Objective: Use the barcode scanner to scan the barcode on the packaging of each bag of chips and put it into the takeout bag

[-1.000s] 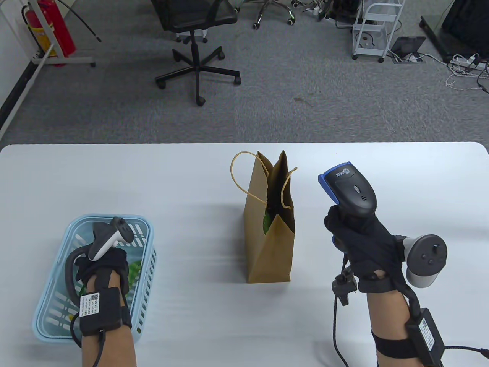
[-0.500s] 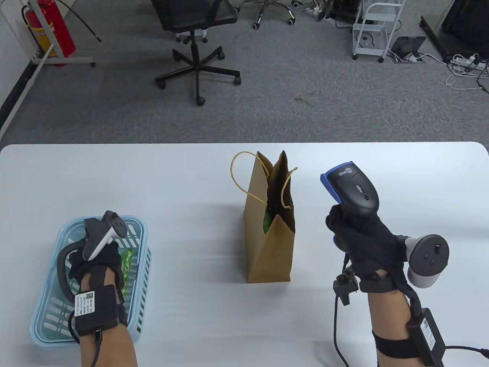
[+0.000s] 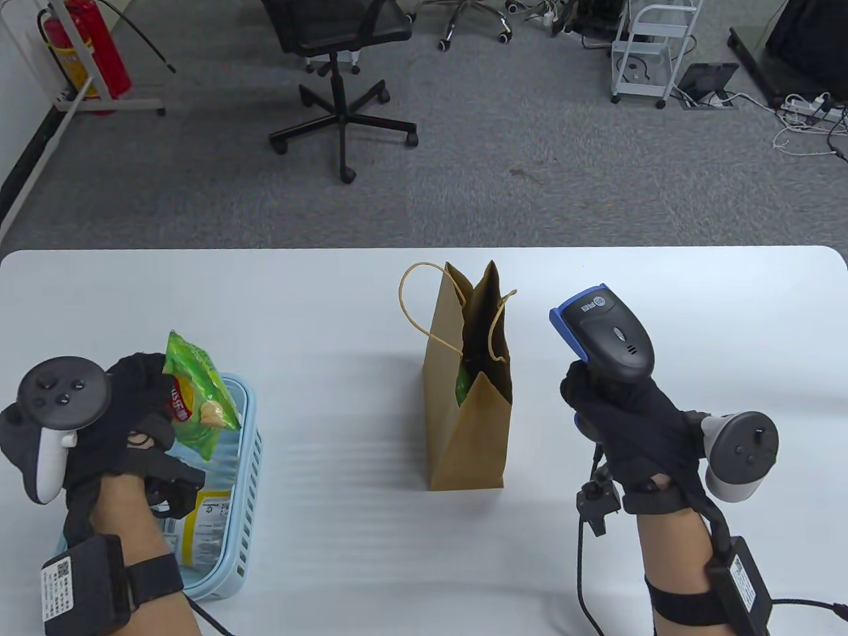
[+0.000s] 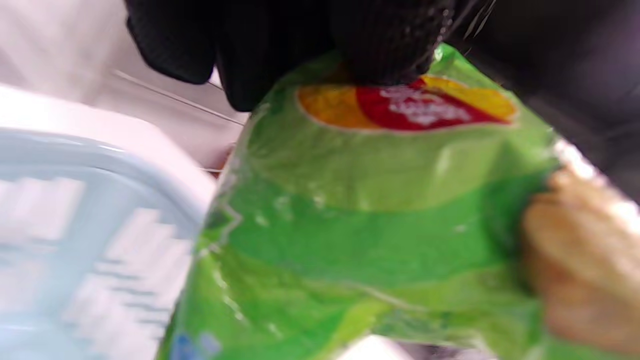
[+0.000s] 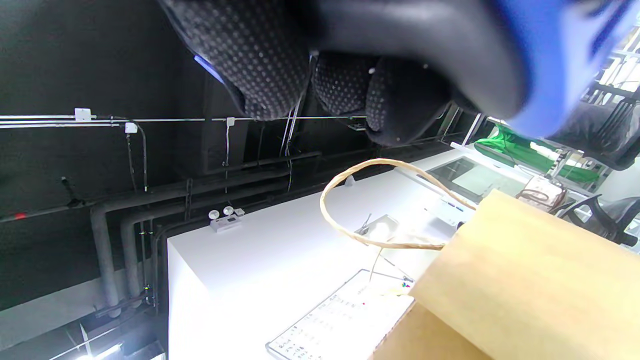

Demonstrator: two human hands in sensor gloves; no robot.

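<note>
My left hand (image 3: 132,411) grips a green bag of chips (image 3: 195,397) and holds it above the far end of the light blue basket (image 3: 248,464). In the left wrist view the green bag of chips (image 4: 380,215) fills the frame, with gloved fingertips (image 4: 390,45) on its top. My right hand (image 3: 623,411) grips the handle of the black and blue barcode scanner (image 3: 606,328), its head pointing up and left. The brown paper takeout bag (image 3: 467,411) stands open mid-table with something green inside. The takeout bag (image 5: 520,280) shows low in the right wrist view.
Another package (image 3: 205,523) with a white and yellow label lies in the basket. An office chair (image 3: 338,59), a red fire extinguisher (image 3: 93,46) and a white cart (image 3: 652,46) stand on the grey floor beyond the table's far edge.
My left hand has come up out of the basket with the green bag of chips and turned over. The basket shifted slightly. The right hand and scanner barely moved.
</note>
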